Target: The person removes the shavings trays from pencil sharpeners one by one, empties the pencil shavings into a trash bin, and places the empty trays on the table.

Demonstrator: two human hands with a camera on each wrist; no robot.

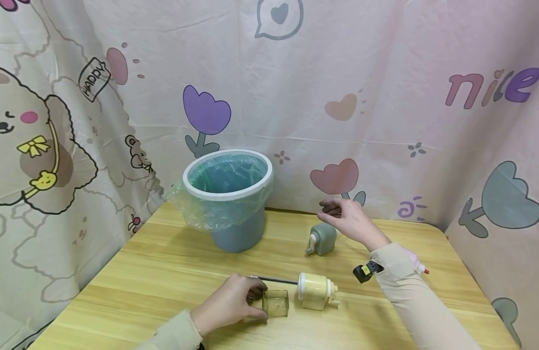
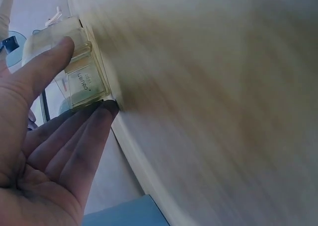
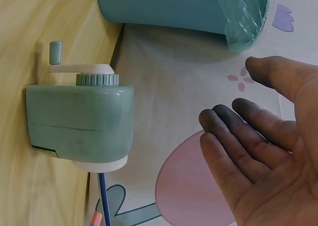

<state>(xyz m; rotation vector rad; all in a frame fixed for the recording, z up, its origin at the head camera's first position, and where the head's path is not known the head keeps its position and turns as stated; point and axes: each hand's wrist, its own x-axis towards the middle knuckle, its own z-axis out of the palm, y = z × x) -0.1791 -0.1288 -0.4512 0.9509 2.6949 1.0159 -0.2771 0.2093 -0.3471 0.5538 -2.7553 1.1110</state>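
In the head view my left hand (image 1: 232, 302) holds a see-through yellowish plastic box (image 1: 277, 304), perhaps a sharpener's shavings drawer, thumb and fingers at opposite sides of its left end. A printed label shows on the box in the left wrist view. Just right of it lies a yellow crank pencil sharpener (image 1: 313, 291) with a dark pencil (image 1: 276, 279) sticking out leftward. My right hand (image 1: 350, 221) hovers above and right of a grey-green crank pencil sharpener (image 1: 324, 238), touching nothing. Its fingers are extended and smudged dark. A blue pencil (image 3: 103, 198) protrudes from this sharpener in the right wrist view.
A blue-grey bin (image 1: 239, 233) with a green plastic liner (image 1: 199, 214) stands at the back left of the wooden table (image 1: 164, 272). My right sleeve partly hides a pink object (image 1: 411, 257) with a red tip. A printed curtain (image 1: 278, 87) hangs behind the table.
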